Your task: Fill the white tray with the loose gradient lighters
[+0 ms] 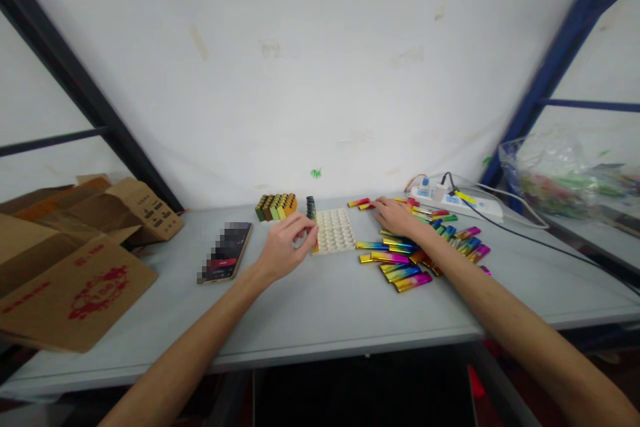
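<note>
My left hand is at the left edge of a white tray with rows of round holes. Its thumb and forefinger are pinched together on a lighter standing in the leftmost row, mostly hidden by the fingers. Behind it, several dark lighter tops stick up in that same row. Over at the back right of the tray, my right hand has its fingertips closed on the end of a red and gold lighter. A loose pile of shiny rainbow-coloured lighters lies under and around the right forearm.
Upright lighters stand packed in a block behind the left hand. A phone lies to the left, beside an open cardboard box. At the back right are a power strip with cables and a clear plastic bag.
</note>
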### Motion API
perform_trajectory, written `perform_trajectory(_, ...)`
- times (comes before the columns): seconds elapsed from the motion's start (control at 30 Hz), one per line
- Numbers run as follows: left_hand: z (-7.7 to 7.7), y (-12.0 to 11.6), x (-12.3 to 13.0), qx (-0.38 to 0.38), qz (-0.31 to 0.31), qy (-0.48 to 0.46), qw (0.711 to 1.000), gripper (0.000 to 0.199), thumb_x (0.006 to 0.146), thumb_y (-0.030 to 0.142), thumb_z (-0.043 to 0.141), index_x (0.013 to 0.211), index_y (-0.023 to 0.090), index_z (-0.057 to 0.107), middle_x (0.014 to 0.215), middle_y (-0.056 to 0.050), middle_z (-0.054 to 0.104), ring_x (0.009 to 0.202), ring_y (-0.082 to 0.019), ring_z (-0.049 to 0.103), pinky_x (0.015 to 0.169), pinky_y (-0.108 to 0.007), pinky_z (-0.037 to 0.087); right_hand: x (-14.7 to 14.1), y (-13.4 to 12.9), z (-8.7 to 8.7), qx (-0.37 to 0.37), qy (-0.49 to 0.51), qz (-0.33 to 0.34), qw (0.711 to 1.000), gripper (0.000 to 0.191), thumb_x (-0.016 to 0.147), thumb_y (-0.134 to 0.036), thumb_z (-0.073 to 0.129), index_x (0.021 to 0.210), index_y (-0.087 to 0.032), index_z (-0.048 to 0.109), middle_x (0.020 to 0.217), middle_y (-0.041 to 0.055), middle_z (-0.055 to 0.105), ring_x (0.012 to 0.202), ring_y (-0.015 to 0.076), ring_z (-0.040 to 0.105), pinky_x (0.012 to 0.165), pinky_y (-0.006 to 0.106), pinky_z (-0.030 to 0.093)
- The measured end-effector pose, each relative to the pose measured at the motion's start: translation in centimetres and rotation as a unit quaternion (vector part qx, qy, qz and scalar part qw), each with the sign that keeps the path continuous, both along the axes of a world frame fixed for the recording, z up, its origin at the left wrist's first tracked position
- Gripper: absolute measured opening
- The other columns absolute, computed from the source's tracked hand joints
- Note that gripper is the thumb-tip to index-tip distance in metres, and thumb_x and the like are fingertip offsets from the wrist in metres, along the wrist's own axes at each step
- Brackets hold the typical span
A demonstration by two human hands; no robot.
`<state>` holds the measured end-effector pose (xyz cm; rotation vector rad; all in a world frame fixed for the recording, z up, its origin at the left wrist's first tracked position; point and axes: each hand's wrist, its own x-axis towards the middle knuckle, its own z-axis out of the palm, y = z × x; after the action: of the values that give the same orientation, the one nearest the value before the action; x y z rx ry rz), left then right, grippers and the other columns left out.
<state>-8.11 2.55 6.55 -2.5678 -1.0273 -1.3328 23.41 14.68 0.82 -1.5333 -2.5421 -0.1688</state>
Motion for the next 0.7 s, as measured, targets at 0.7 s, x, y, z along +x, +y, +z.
perform_trajectory(0.7,-1.4,-1.0,1.6,-0.04,-0.023,0.014,0.999,0.028,0.104,0.028,0.048,0.081,0.019,0.061,0.068,0.0,0.059,0.057,-0.012,0.051,0.058,-0.025,0.043,-3.4,-4.1,3.8,0.005,0.345,0.142,0.928,0.033,0.101,-0.045,0.056,0.113,-0.018,0.071,0.102,0.0083,0.077,0.079,0.0183,0.067,0.076,0.031,0.052)
